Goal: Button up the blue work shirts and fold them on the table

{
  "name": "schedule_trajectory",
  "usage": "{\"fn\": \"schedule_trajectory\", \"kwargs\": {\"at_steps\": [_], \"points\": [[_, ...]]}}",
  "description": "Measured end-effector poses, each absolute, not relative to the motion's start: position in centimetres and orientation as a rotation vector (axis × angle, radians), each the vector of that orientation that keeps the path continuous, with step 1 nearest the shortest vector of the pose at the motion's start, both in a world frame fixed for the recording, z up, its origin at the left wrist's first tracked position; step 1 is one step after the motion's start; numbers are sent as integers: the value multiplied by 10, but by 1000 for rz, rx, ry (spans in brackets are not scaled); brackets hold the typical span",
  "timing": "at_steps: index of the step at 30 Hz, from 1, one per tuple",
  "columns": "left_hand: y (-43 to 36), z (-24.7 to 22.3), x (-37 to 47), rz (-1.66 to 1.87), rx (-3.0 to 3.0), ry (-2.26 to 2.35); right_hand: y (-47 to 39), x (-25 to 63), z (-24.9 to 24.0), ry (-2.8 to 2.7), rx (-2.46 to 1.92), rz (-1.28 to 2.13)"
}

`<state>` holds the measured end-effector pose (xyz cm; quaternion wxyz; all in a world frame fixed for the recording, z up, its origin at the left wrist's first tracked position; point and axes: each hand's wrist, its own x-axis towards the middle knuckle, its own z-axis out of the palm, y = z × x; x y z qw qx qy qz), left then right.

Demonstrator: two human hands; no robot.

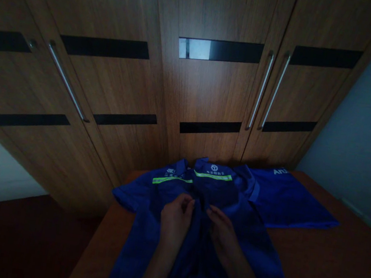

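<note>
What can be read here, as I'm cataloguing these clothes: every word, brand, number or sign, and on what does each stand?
"AN", ending unclear: white letters on the flat bright-blue cloth.
Too small to read: white characters under the white gear-shaped emblem on the dark-blue collared fabric shirt.
Too blurred to read: white markings on that shirt's other chest side.

White markings stood on two blue fabrics. On the blue shirt (196, 237), at the chest, a gear-shaped emblem (214, 167) enclosed a T-like sign above a row of small characters (214, 173) too blurred to read; across the front opening, a second emblem (170, 171) headed equally illegible lettering (172, 175). On the flat blue cloth (294, 202), white capitals (280, 171) included an A; the others remained uncertain.
</note>
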<state>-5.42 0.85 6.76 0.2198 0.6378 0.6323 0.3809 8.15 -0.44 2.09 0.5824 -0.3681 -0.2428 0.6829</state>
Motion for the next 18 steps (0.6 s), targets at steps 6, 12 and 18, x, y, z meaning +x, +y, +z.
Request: {"fn": "schedule_trajectory", "kwargs": {"at_steps": [6, 12, 18], "points": [[0, 54, -50, 1152, 1403, 1460, -7, 85, 24, -545, -756, 1609], [-7, 51, -48, 1231, 1032, 1284, -11, 83, 21, -612, -741, 1646], [-7, 40, -45, 1318, 924, 1234, -17, 86, 25, -656, -700, 1624]]}}
